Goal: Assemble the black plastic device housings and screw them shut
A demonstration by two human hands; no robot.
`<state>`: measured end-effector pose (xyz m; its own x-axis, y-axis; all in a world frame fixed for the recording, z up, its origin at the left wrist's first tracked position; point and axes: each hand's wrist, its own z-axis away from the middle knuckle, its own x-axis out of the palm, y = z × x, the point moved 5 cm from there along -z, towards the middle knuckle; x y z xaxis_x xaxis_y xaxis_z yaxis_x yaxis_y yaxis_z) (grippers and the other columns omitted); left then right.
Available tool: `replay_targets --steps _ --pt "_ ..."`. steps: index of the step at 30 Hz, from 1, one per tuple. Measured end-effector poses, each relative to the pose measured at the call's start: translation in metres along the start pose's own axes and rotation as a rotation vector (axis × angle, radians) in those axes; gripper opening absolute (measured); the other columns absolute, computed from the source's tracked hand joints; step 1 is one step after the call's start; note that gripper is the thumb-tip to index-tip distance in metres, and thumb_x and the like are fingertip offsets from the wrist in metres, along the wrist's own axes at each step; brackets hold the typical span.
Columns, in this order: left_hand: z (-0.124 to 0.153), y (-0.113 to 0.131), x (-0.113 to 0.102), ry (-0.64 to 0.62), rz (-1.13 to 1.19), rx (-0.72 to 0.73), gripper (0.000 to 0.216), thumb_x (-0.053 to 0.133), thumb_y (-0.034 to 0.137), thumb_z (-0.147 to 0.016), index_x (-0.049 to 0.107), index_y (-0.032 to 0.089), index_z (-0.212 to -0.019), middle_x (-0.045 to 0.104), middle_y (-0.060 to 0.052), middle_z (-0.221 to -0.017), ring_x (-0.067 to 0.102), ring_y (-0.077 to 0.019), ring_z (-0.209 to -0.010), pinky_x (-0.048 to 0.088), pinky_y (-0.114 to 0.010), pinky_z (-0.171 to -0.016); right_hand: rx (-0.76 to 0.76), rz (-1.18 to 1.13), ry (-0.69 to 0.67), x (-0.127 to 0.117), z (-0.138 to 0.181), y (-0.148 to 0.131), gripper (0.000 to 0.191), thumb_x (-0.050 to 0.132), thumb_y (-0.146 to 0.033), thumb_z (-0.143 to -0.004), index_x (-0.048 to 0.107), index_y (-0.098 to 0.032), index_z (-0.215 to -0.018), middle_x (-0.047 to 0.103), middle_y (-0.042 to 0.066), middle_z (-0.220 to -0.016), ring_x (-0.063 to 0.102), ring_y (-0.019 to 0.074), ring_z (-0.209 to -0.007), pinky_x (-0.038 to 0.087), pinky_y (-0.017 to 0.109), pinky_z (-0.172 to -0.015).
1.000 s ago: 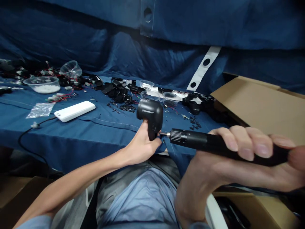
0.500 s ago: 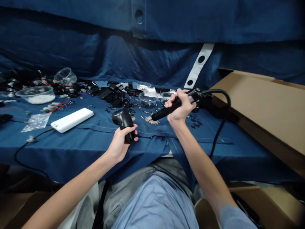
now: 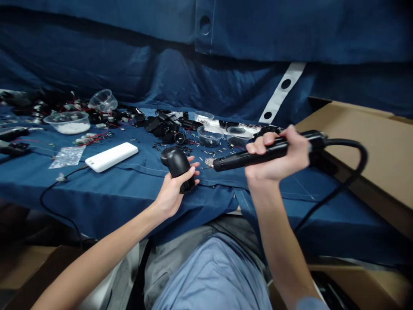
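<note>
My left hand [image 3: 176, 187] is closed around the lower part of a black, rounded plastic device [image 3: 177, 163], its bulbous head tilted up to the left. My right hand [image 3: 277, 157] grips a black corded electric screwdriver [image 3: 254, 156] held nearly level. Its thin bit points left toward the device, with a gap between them. Behind the bit lies a pile of small screws [image 3: 209, 161] on the blue cloth. A thick black cable [image 3: 358, 150] curves down from the tool's rear end.
A white power bank [image 3: 112, 157] with a cable lies left, by a clear plastic bag [image 3: 67, 157]. Clear tubs [image 3: 209, 137], black parts [image 3: 164, 125] and wired components [image 3: 92, 138] spread along the back. A cardboard box [image 3: 364, 146] stands at the right.
My right hand has lifted the screwdriver and turned it level, nearer to me, so its bit now points at the device. My left hand still holds the device. The view has shifted slightly.
</note>
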<state>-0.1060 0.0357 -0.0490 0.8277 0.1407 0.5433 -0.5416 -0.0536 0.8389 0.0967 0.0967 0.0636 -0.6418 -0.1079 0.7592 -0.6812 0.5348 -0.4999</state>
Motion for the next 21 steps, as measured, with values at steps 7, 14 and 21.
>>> replay_targets --steps 7,14,21 --pt "0.01 0.001 0.011 -0.147 0.008 0.038 0.049 0.088 0.027 -0.083 0.073 0.02 -0.129 0.076 -0.006 -0.105 0.066 -0.0135 -0.084 0.058 -0.027 -0.075 0.026 -0.037 0.002 0.006 0.018 -0.032 0.023 0.057 -0.034 -0.082 0.048 -0.022 -0.065 0.045 -0.005 -0.054 0.039 0.0081 -0.037 0.032 0.021 -0.038" --pt "0.011 -0.001 0.01 -0.13 0.0 0.006 0.046 0.092 0.026 -0.079 0.073 0.018 -0.12 0.068 -0.002 -0.094 0.064 -0.0128 -0.081 0.059 -0.027 -0.073 0.024 -0.022 -0.004 0.006 0.018 -0.03 0.026 0.058 -0.037 -0.083 0.046 -0.022 -0.065 0.043 -0.005 -0.055 0.038 0.0079 -0.038 0.031 0.022 -0.039" --pt "0.012 -0.003 0.009 -0.101 0.046 -0.031 0.043 0.091 0.024 -0.079 0.073 0.02 -0.117 0.067 -0.001 -0.093 0.066 -0.0125 -0.081 0.062 -0.027 -0.074 0.0 0.002 -0.019 0.004 0.019 -0.03 0.027 0.06 -0.038 -0.082 0.043 -0.022 -0.067 0.041 -0.006 -0.058 0.038 0.0072 -0.04 0.033 0.021 -0.04"
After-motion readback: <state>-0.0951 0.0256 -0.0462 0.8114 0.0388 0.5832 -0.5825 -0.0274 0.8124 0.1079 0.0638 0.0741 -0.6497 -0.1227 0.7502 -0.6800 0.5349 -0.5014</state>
